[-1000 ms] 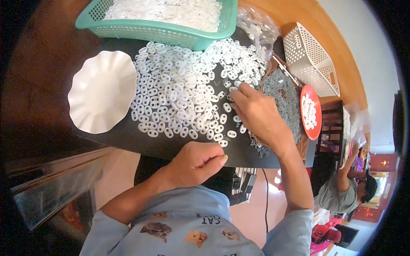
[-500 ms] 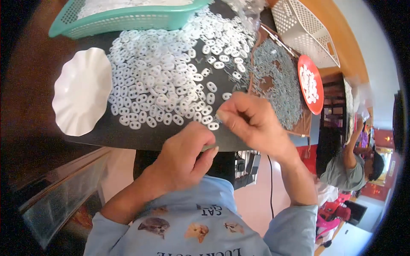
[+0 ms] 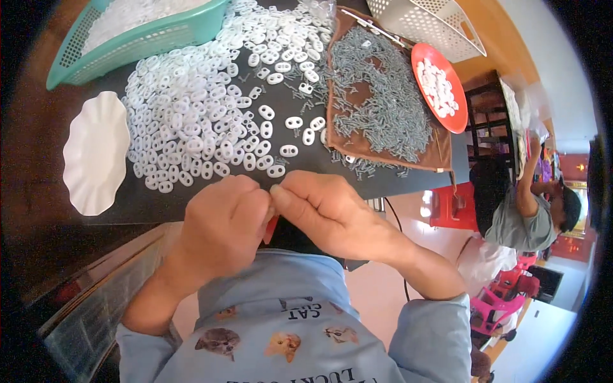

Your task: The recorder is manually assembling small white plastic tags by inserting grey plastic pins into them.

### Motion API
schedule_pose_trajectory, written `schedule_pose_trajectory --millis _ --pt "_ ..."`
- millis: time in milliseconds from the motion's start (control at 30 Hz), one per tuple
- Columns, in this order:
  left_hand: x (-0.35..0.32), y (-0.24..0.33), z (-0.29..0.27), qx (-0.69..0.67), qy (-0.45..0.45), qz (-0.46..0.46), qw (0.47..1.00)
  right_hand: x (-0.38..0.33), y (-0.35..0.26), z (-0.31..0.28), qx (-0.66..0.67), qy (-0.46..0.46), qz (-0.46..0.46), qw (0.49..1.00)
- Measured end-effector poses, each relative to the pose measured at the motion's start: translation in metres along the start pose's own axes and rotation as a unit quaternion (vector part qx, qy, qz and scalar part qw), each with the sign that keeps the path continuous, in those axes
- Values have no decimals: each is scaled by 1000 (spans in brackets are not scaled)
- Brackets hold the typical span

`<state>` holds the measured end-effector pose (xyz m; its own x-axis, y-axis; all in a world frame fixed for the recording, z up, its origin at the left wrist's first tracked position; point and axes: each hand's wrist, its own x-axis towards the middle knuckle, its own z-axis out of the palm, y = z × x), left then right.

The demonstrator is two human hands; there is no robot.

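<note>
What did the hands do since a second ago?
The right hand came back from the pile of white plastic pieces to the table's near edge, and the left hand rose to meet it; now both are closed, fingertips together. Anything pinched between them is hidden. The white plate and grey screws stayed put.
</note>
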<state>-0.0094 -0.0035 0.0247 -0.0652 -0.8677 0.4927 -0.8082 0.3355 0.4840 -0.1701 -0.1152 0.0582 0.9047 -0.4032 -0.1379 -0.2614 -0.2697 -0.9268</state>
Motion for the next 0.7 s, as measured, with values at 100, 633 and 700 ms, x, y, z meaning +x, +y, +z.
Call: schedule_pose_trajectory --millis 100,633,700 --pt "0 9 -6 -162 -33 -103 981 -2 9 1 24 -15 -52 998" --pt "10 14 4 -345 -63 -221 910 -11 37 -103 -385 108 -68 914" --pt "13 14 6 -355 -70 -270 892 -5 42 -118 -392 86 -64 914"
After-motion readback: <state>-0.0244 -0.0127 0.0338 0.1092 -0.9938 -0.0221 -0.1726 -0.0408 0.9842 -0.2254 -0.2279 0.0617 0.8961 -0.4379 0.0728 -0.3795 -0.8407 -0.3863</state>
